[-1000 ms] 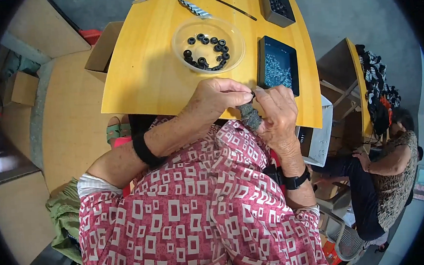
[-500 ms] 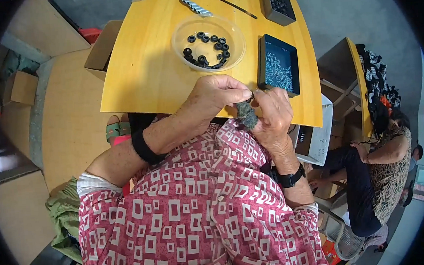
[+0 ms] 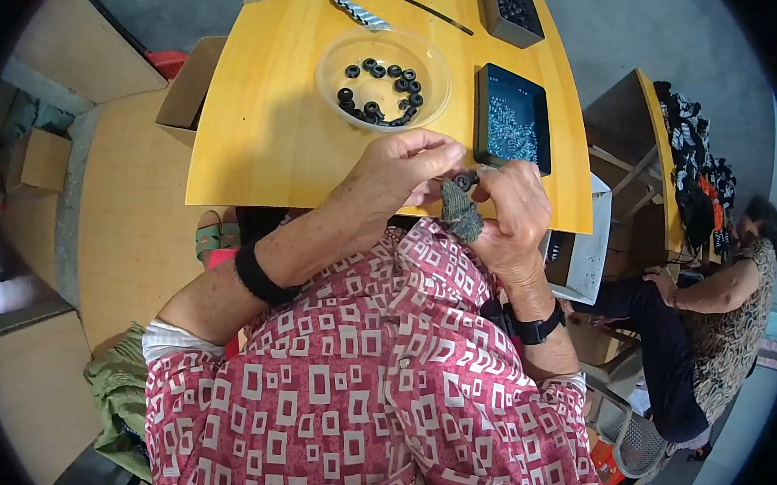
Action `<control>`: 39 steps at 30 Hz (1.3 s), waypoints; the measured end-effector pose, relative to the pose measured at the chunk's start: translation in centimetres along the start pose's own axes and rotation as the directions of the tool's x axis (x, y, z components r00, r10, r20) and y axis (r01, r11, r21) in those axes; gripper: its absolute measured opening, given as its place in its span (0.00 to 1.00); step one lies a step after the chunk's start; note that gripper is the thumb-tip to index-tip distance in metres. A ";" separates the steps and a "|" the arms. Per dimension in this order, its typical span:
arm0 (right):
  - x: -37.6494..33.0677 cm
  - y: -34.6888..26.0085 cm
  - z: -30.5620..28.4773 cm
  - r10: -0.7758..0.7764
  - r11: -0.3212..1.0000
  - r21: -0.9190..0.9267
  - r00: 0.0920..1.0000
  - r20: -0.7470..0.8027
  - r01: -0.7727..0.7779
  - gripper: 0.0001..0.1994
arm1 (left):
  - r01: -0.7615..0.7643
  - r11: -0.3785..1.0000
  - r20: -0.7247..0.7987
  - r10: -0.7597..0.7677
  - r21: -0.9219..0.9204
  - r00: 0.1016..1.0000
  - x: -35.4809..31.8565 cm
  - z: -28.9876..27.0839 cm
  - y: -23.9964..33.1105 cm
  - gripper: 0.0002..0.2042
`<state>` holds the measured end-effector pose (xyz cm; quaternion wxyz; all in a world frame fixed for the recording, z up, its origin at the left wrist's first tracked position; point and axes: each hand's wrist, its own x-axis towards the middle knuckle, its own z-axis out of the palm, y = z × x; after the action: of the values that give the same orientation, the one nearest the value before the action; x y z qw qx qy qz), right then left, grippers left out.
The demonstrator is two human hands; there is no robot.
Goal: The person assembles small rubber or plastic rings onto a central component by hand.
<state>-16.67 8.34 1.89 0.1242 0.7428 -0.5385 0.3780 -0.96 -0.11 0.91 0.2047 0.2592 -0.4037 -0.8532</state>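
Right hand [image 3: 518,203] pinches black ring [image 3: 464,182]; left hand [image 3: 394,164] close, hold unclear. Ring seems unfinished; other rings [image 3: 377,72] in bowl [image 3: 434,69], can't tell.

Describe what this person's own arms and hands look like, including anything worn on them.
The left hand has a wide, plain black band above its wrist; the right hand has a black watch-like strap at its wrist. The sleeves are pinkish red with white square outlines, edged in white.

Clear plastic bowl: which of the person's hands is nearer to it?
Left. The left hand is just below the bowl in the picture; the right hand is farther, down and right.
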 end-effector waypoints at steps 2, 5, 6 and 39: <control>0.5 -0.4 -0.1 -0.050 0.999 0.011 0.999 -0.008 0.050 0.11 | -0.024 0.998 0.011 0.024 -0.060 1.000 0.0 0.8 0.3 0.18; 0.9 -0.3 0.3 -0.109 0.994 0.028 0.994 -0.018 0.109 0.11 | -0.355 0.934 0.157 0.345 0.042 0.926 1.4 0.5 -1.6 0.23; 1.0 -0.4 0.5 -0.108 0.994 0.030 0.994 -0.018 0.109 0.11 | -0.354 0.934 0.155 0.344 0.043 0.926 1.3 1.1 -1.1 0.23; 1.2 -0.5 0.3 0.230 0.909 0.361 0.973 -0.013 -0.210 0.15 | -0.413 0.909 -0.045 0.411 -0.048 0.910 -1.3 0.6 -0.2 0.13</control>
<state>-15.90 7.54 2.68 -0.0414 0.6768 -0.5374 0.5014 -0.31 1.11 1.46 0.3941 0.1766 -0.4218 -0.7972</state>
